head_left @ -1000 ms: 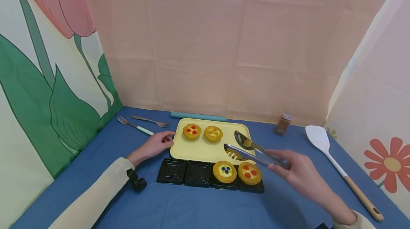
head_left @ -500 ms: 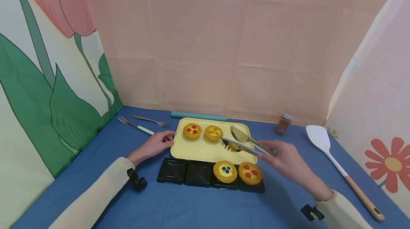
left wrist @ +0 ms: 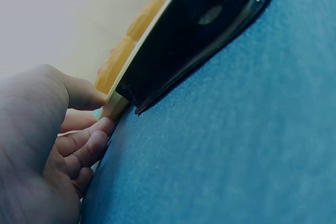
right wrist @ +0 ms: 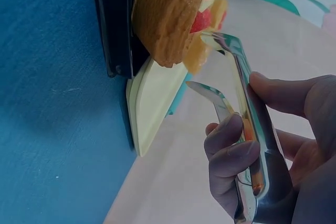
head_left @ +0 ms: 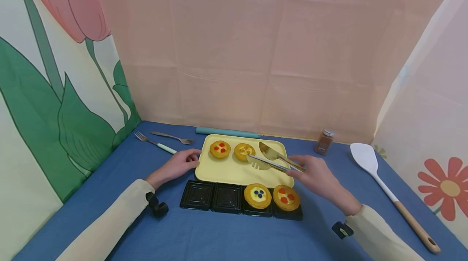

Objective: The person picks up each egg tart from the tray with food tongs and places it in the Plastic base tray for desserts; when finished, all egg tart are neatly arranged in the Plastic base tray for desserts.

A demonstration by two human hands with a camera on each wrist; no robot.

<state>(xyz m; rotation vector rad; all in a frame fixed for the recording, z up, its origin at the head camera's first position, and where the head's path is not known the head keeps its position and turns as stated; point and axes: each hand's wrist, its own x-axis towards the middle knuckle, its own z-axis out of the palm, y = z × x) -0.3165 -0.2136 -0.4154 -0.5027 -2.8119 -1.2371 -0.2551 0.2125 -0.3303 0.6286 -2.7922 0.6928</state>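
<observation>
The left hand [head_left: 178,167] grips the left edge of a yellow tray [head_left: 226,173]; in the left wrist view the thumb of the hand [left wrist: 79,124] lies over the tray's rim [left wrist: 116,103], fingers beneath. The right hand [head_left: 316,175] holds metal tongs [head_left: 279,157] above the tray's right part, their arms apart. Their tips are beside a plain yellow tart [head_left: 244,152]; contact cannot be told. To its left is a red-dotted tart [head_left: 220,149]. In the right wrist view the hand [right wrist: 273,140] has thumb and fingers round the tongs [right wrist: 257,129].
In front of the tray, a black four-part container [head_left: 228,198] bears a blue-dotted tart [head_left: 257,196] and a red-dotted tart [head_left: 286,197]. Forks [head_left: 166,148] lie at left, a teal rod [head_left: 227,132] behind, a spice jar [head_left: 324,141] and white spatula [head_left: 367,159] at right.
The right hand and tongs have moved left over the tray, bringing the tips beside the plain yellow tart. The left hand has stayed at the tray's edge.
</observation>
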